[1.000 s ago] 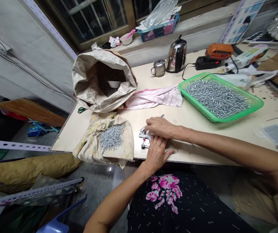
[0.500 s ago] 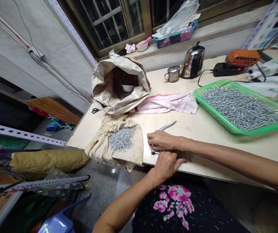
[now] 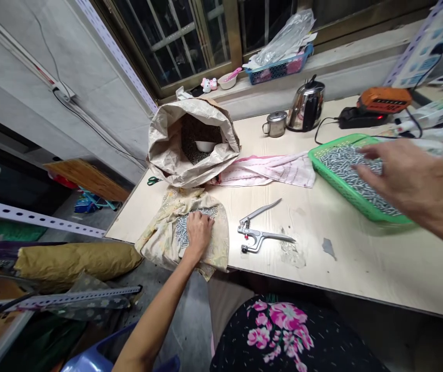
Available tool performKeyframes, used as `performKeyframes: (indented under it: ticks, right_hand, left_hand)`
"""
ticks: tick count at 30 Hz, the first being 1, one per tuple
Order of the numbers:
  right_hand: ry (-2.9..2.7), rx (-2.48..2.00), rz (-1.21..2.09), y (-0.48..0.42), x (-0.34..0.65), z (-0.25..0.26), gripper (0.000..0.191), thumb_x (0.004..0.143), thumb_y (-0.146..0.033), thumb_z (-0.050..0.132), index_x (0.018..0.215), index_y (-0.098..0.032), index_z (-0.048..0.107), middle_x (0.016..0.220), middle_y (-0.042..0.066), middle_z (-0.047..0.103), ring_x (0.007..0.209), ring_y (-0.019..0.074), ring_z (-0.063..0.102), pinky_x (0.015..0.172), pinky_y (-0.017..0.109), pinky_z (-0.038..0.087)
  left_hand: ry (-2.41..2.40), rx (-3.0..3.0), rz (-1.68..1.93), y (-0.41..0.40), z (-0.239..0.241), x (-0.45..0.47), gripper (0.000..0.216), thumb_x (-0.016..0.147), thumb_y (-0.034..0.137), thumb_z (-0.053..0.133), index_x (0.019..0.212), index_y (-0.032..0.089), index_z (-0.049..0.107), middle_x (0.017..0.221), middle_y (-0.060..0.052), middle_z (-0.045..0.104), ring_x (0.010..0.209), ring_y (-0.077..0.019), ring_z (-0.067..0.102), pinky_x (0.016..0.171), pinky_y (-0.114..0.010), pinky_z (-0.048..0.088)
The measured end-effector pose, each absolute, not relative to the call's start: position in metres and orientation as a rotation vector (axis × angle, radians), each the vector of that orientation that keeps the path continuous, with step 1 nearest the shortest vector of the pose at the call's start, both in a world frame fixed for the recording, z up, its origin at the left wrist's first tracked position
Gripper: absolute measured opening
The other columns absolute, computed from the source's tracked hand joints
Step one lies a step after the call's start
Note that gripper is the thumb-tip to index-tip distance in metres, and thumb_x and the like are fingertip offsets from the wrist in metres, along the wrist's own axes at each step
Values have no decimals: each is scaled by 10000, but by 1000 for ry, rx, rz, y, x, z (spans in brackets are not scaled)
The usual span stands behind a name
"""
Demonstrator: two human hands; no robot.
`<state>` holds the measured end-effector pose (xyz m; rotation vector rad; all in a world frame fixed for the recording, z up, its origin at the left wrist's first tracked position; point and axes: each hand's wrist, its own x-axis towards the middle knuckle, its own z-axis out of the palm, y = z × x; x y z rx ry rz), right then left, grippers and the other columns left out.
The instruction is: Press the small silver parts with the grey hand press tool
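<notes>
My left hand (image 3: 199,232) is over a pile of small silvery metal pins (image 3: 182,230) on a patterned cloth (image 3: 159,230). Its fingers are bent down into the pile, and whatever they pinch is hidden. Above the green plastic basket (image 3: 345,190), my right hand (image 3: 411,178) is slightly blurred, thumb and forefinger apart, nothing visible between them. Many similar pins (image 3: 347,164) fill that basket. Between my hands, a pair of snap-fastener pliers (image 3: 262,235) lies on the table with its handles spread; a spring and a small red part show near its jaws.
A large open sack (image 3: 159,137) with a white scoop (image 3: 205,146) inside stands behind the cloth. Behind the pliers lies a pink-white towel (image 3: 271,170). Farther back are a metal mug (image 3: 276,125), a kettle (image 3: 307,106) and an orange battery (image 3: 384,99) on a charger. Green-handled scissors (image 3: 153,181) lie left.
Both hands have left the pliers, which now lie uncovered on the table. My left hand has moved left to the pins on the cloth; my right hand has moved right over the basket.
</notes>
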<state>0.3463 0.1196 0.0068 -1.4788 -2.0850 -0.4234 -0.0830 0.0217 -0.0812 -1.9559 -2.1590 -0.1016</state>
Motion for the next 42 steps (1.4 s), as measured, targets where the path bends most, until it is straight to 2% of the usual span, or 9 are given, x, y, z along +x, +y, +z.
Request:
performKeyframes:
  ticks: [5, 11, 16, 19, 23, 27, 32, 36, 42]
  right_hand:
    - [-2397, -1128, 124, 82, 292, -57, 228, 986, -348, 418, 997, -228, 612, 974, 62, 660, 724, 188, 601, 598, 303, 412]
    - [-2615, -1001, 303, 54, 234, -80, 242, 977, -229, 402, 874, -190, 617, 855, 48, 611, 693, 153, 575, 605, 279, 376]
    - [-2569, -1046, 378, 55, 231, -79, 277, 985, -229, 375, 877, -185, 626, 856, 60, 607, 705, 170, 574, 622, 299, 390]
    - [-2506, -1000, 564, 53, 227, -76, 290, 1002, -257, 370, 920, -181, 637, 897, 68, 617, 753, 173, 597, 652, 296, 421]
    - [-2219, -843, 928, 49, 192, -60, 225, 983, -346, 487, 1023, -191, 645, 955, 61, 657, 824, 167, 612, 736, 293, 454]
    - [-1912, -859, 1224, 54, 141, -50, 219, 908, -372, 605, 981, -168, 639, 887, 39, 677, 753, 147, 591, 688, 273, 440]
    - [-1735, -888, 1414, 59, 102, -63, 167, 841, -335, 647, 814, -170, 636, 746, 1, 650, 686, 128, 565, 630, 250, 415]
    - [-1719, -881, 1488, 53, 87, -72, 170, 819, -348, 651, 847, -184, 617, 761, 0, 643, 674, 127, 566, 612, 249, 427]
    - [-1738, -854, 1374, 39, 73, -82, 100, 852, -259, 536, 941, -213, 543, 806, -10, 629, 705, 127, 578, 670, 265, 452]
  left_hand:
    - [-2034, -2038, 156, 28, -76, -70, 191, 939, 231, 517, 885, 156, 684, 977, -120, 619, 951, -285, 499, 768, -380, 390]
    - [-1915, -2187, 178, 37, -74, -74, 175, 905, 108, 486, 882, 156, 652, 984, -141, 624, 961, -284, 504, 788, -387, 401]
    - [-2160, -2201, -330, 39, -68, -88, 122, 851, 105, 525, 829, 169, 627, 900, -91, 648, 905, -241, 554, 811, -353, 432]
    - [-2461, -2152, -777, 32, -58, -87, 70, 806, 175, 585, 772, 168, 646, 775, -46, 661, 743, -195, 593, 712, -302, 445]
    - [-2734, -2064, -1350, 16, -43, -64, 150, 755, 309, 670, 785, 163, 683, 734, -22, 682, 660, -157, 602, 632, -252, 448]
    - [-2774, -1973, -1771, 1, -38, -37, 258, 720, 386, 730, 808, 148, 683, 744, -24, 683, 636, -136, 589, 610, -239, 459]
    - [-2866, -1732, -2114, -9, -40, -34, 327, 639, 406, 791, 782, 131, 690, 688, -5, 651, 573, -97, 540, 579, -221, 441]
    - [-3006, -1482, -2332, -16, -43, -45, 428, 520, 434, 864, 755, 126, 683, 665, -4, 643, 543, -83, 521, 543, -213, 443]
    - [-3228, -1280, -2453, -26, -51, -59, 514, 436, 446, 916, 742, 121, 662, 646, -4, 632, 534, -80, 541, 550, -220, 491]
